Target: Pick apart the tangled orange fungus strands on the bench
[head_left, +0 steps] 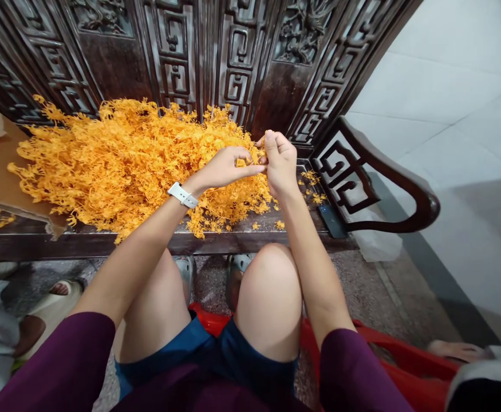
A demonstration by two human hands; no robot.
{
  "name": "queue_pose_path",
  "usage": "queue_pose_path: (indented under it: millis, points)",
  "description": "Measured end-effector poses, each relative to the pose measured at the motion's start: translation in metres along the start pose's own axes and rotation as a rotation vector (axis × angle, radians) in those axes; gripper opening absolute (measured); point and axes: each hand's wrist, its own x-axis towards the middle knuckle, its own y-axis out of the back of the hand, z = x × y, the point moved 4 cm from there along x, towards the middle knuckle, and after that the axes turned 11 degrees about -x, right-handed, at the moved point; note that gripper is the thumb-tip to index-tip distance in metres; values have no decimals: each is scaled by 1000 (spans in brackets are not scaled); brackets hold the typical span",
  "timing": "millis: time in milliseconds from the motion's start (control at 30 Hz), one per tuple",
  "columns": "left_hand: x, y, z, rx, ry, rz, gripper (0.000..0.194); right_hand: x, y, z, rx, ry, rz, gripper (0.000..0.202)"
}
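Note:
A large heap of small orange, spidery pieces with thin curled prongs (pixel 125 160) lies on the dark wooden bench seat (pixel 164 243). My left hand (pixel 227 167), with a white watch (pixel 182 195) on its wrist, reaches over the right part of the heap. Its thumb and fingers close around an orange piece (pixel 256 155). Right beside it, my right hand (pixel 281 160) is closed in a pinch at the same piece, thumb on top. The two hands' fingertips meet there, and what exactly lies between the right fingers is partly hidden.
A carved dark wooden backrest (pixel 117 68) rises behind the heap, and a curved armrest (pixel 422 200) stands at the right. A phone (pixel 332 221) lies near the seat's right end. Cardboard (pixel 7 166) is under the heap's left side. Other people's feet show at both sides.

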Motion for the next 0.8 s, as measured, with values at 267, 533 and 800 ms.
queue_pose_path:
  millis: [267,533,800]
  points:
    - [-2,-9,-2,-248,99,-163,53,-4,-1,-1,12,-83,-109,61]
    - [-1,-7,-1,-411,149,-180,46,-8,-4,-2,116,-160,-189,58]
    - [-5,-2,11,-570,200,-171,46,-14,-12,-12,143,-172,-226,53]
